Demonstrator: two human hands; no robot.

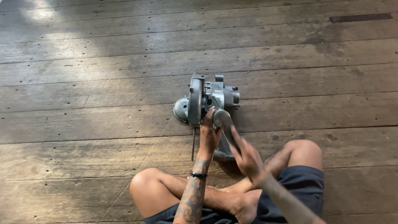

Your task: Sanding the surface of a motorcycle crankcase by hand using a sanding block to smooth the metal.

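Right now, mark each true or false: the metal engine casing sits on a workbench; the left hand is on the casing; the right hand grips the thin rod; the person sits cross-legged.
1. The grey metal engine casing sits on a workbench. False: it stands on the wooden plank floor.
2. The left hand is on the casing. True.
3. The right hand grips the thin rod. False: the rod lies untouched left of the left hand.
4. The person sits cross-legged. True.

Head view, steeply down, near floor (83, 83)
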